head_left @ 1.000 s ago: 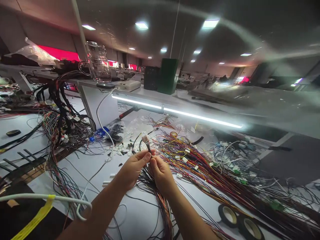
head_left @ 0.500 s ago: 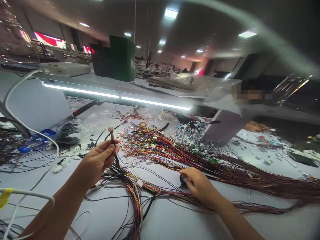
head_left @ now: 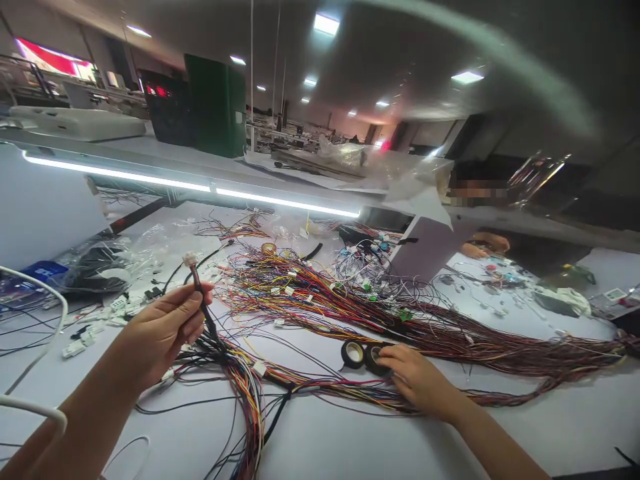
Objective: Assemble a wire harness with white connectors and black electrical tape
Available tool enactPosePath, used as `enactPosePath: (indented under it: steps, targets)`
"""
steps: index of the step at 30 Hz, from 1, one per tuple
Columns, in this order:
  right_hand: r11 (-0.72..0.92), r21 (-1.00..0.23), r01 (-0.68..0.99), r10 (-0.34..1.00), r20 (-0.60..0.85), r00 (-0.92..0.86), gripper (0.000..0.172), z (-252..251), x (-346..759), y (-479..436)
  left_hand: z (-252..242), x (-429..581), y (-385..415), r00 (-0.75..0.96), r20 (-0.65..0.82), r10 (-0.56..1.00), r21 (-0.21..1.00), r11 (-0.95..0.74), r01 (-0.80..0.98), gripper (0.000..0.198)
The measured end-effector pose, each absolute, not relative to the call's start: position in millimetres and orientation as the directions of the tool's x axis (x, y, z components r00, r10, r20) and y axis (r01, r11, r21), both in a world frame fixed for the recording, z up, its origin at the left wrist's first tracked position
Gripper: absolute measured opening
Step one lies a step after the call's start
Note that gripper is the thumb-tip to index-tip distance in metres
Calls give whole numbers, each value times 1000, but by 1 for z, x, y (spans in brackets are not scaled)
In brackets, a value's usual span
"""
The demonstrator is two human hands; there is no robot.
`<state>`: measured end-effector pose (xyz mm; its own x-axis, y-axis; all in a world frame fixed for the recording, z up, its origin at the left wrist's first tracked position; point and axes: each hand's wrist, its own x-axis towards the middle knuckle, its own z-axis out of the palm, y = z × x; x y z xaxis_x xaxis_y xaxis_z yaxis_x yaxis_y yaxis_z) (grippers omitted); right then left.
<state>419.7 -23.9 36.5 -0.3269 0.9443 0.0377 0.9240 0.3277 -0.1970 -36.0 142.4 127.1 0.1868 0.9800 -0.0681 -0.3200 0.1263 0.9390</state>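
Note:
My left hand [head_left: 163,327] is closed in a pinch on a thin bundle of wires that ends in a small white connector [head_left: 190,259] held upright above my fingers. That bundle runs down into a multicoloured wire harness [head_left: 250,383] lying on the white table. My right hand [head_left: 415,377] reaches out to the right, its fingers resting on the nearer of two black tape rolls [head_left: 373,357] lying side by side. Whether it grips the roll is not clear.
A long spread of coloured wires [head_left: 400,320] crosses the table [head_left: 350,440] toward the right. Small white connectors [head_left: 80,343] lie at the left beside a plastic bag [head_left: 105,260]. A lit shelf [head_left: 200,187] runs overhead. Another person's hand [head_left: 483,243] works beyond a divider.
My right hand let go of the wire bundle and moved right to the tape rolls. My left hand kept hold of the connector end. My view turned to the right.

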Motion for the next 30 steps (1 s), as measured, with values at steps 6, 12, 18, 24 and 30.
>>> enactPosePath:
  steps: [6,12,18,24,30]
  targets:
    - [212,-204,956,968,-87,-234,28,36,405,-16,131,-31,136,218,-73,973,944,138,-299,26]
    - [336,-223,915,941,29,-338,44,50,371,5,134,-28,130,211,-48,976,947,112,-301,25]
    - [404,-434,805,914,174,-366,34,36,329,37,129,-27,127,241,6,971,946,72,-315,20]
    - [581,-699,417,809,439,-390,27,111,226,80,123,-27,123,260,47,964,924,58,-379,30]
    - [760,-468,451,649,583,-489,24,171,162,110,121,-26,118,356,53,933,947,66,-314,58]
